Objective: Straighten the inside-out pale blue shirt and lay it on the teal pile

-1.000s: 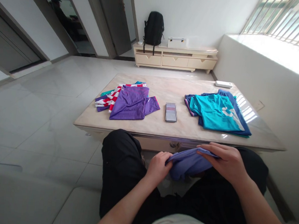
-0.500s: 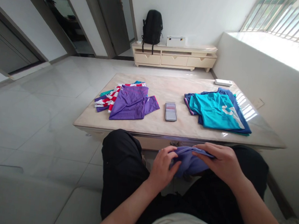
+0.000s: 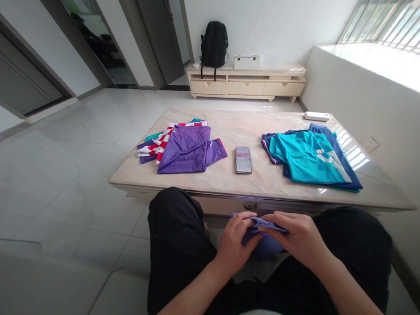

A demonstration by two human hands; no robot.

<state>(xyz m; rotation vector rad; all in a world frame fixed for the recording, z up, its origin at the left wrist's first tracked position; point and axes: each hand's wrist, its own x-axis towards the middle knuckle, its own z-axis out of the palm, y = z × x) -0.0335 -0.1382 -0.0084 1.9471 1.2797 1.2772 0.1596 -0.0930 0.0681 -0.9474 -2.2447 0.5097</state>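
Between my knees hangs a light purple cloth garment (image 3: 269, 246), its upper edge gathered in both hands. My left hand (image 3: 238, 239) pinches that edge between thumb and fingers on the left. My right hand (image 3: 304, 237) grips it on the right, thumb below and fingers above. The lower part of the garment drops below the table's front edge, and its exact kind cannot be made out. On the table in front lie a pile with a purple garment (image 3: 184, 150) on top, over a red-and-white checked one (image 3: 155, 145), and a pile topped by a turquoise shirt (image 3: 306, 157).
A marble-topped table (image 3: 222, 181) stands just before my knees. A phone-like object (image 3: 243, 160), blurred out, lies mid-table, and a white device (image 3: 317, 116) at the far right corner. A black backpack (image 3: 214, 44) and white box (image 3: 246, 62) rest on a low cabinet (image 3: 246, 87).
My hands have come closer together along the garment's edge, and my right hand has moved left. The view has shifted slightly; the piles lie as before.
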